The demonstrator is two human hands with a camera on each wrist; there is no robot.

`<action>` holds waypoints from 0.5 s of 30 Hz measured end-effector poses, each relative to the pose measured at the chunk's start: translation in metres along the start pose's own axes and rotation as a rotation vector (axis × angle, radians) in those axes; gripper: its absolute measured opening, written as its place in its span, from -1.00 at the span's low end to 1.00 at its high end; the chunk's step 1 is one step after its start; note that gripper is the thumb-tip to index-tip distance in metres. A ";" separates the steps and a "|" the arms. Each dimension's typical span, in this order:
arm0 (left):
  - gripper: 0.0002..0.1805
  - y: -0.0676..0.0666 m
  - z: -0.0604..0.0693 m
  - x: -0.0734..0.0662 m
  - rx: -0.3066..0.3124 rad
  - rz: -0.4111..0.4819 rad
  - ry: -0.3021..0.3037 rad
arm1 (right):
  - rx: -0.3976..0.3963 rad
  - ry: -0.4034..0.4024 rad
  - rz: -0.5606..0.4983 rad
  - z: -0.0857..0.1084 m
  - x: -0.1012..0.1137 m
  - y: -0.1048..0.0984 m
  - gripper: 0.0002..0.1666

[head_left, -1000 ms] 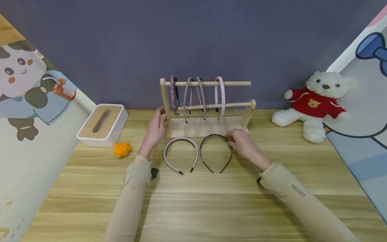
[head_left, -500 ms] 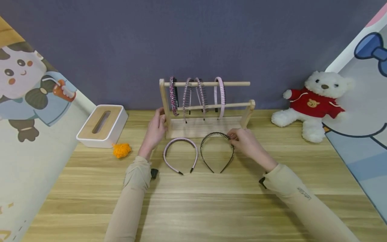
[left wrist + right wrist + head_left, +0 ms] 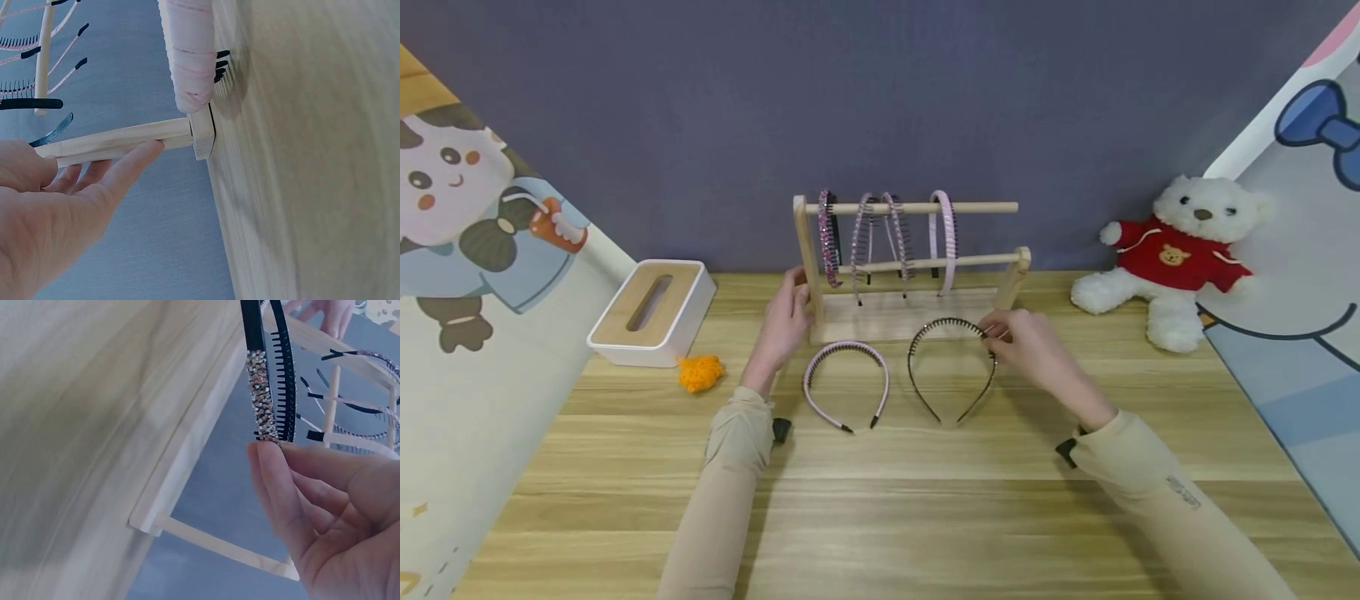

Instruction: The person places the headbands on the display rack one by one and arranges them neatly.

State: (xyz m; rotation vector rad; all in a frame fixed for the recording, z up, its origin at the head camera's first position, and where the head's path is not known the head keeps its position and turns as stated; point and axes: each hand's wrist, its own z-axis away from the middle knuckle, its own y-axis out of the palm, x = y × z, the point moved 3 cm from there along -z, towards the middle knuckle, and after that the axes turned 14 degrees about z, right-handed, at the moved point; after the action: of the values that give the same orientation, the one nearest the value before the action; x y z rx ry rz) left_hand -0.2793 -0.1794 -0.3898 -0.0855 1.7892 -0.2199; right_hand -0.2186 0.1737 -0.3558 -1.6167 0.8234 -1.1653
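Note:
My right hand [image 3: 1037,350] pinches a toothed black headband [image 3: 951,322] by its right side. In the right wrist view, sparkly stones cover part of this headband [image 3: 261,394], and the thumb and fingertips meet at its edge. It appears raised from the table. My left hand [image 3: 782,325] grips the left post [image 3: 119,139] of a wooden headband rack [image 3: 910,315], with some fingers partly hidden behind the post. A pink headband [image 3: 886,385] with dark tips lies before the rack, untouched. Several pink and sparkly headbands [image 3: 950,242] hang from the rack's upper rod.
At the left stand a white tissue box [image 3: 688,321] with a wooden lid and a small orange toy [image 3: 700,373]. A white teddy bear [image 3: 1180,250] in a red top sits at the right. Behind the rack rises a grey-blue wall [image 3: 880,100].
The right hand has moved right and slightly away from me, carrying the black headband along and up from the table. The left hand stays at the rack's post.

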 end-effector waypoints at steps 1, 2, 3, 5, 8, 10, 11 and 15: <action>-0.52 0.000 0.000 0.000 0.001 0.001 -0.002 | -0.001 0.003 -0.001 0.001 0.000 -0.002 -0.75; -0.52 0.000 0.000 0.000 0.002 0.001 -0.002 | 0.000 0.009 -0.005 0.001 -0.001 -0.004 -0.74; -0.52 0.000 0.000 0.000 0.002 0.003 -0.003 | 0.002 0.015 -0.009 0.002 -0.001 -0.006 -0.74; -0.52 0.000 0.000 0.000 0.004 0.004 -0.005 | 0.007 0.027 -0.015 0.004 -0.002 -0.010 -0.72; -0.51 0.000 0.000 -0.001 0.004 0.004 -0.004 | 0.014 0.043 -0.024 0.006 -0.002 -0.015 -0.70; -0.51 0.001 0.000 -0.001 0.005 0.005 -0.007 | 0.016 0.050 -0.027 0.007 -0.003 -0.018 -0.69; -0.51 0.001 0.000 -0.001 0.005 0.006 -0.008 | 0.017 0.054 -0.027 0.008 -0.003 -0.020 -0.68; -0.51 0.001 0.000 0.000 0.004 0.010 -0.010 | -0.002 0.061 -0.032 0.011 -0.007 -0.026 -0.66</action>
State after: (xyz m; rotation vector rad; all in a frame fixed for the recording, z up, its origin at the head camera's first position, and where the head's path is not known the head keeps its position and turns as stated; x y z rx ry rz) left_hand -0.2794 -0.1789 -0.3903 -0.0746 1.7791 -0.2160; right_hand -0.2107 0.1914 -0.3347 -1.6080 0.8414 -1.2417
